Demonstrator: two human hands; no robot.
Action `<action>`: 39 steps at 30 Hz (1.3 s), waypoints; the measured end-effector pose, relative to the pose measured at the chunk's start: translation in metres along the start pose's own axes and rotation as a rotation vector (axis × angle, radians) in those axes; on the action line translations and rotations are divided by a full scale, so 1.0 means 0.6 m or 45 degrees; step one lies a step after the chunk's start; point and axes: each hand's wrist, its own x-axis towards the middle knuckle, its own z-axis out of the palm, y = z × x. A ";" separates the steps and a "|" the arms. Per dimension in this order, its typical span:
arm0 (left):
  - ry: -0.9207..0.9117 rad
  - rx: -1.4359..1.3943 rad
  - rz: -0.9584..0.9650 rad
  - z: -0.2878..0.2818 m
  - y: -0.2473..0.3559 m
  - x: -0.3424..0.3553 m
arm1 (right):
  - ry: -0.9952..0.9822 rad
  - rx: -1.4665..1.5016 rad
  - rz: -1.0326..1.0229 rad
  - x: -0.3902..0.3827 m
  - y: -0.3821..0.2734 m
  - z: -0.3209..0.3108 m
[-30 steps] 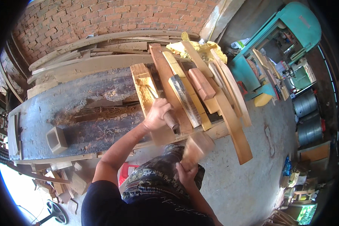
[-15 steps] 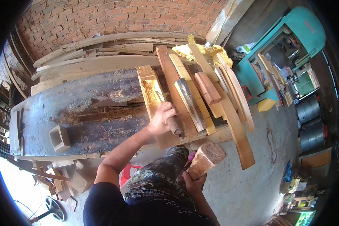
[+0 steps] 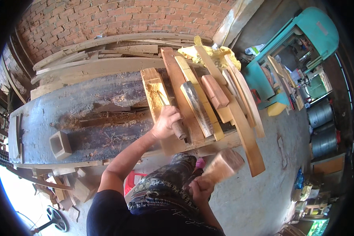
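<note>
My left hand (image 3: 166, 122) is closed round the wooden handle of a chisel (image 3: 179, 131). The chisel's far end reaches into a rough hollow cut in a pale wooden block (image 3: 148, 74), which lies lengthwise on the bench; the cutting edge is hard to make out. Low on the right, my right hand (image 3: 201, 188) grips a wooden mallet (image 3: 225, 166), its head slightly blurred and apart from the chisel. Just right of the block lie a reddish plank (image 3: 171, 63) and a dark-faced wood piece (image 3: 198, 108).
The dark, worn bench top (image 3: 86, 96) carries a small hollow wooden box (image 3: 60, 145). Long boards (image 3: 252, 157) jut over the bench's front edge. A teal bandsaw (image 3: 322, 31) stands at right, past a yellow bag (image 3: 214, 57). Wood offcuts (image 3: 84, 188) lie below left.
The mallet has swung outward to the right, away from the chisel handle, with my right hand still round it. My left hand and the chisel keep nearly the same place on the block.
</note>
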 end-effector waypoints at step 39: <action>0.066 -0.100 -0.130 -0.014 0.024 0.031 | -0.130 -0.326 -0.228 0.019 -0.021 -0.029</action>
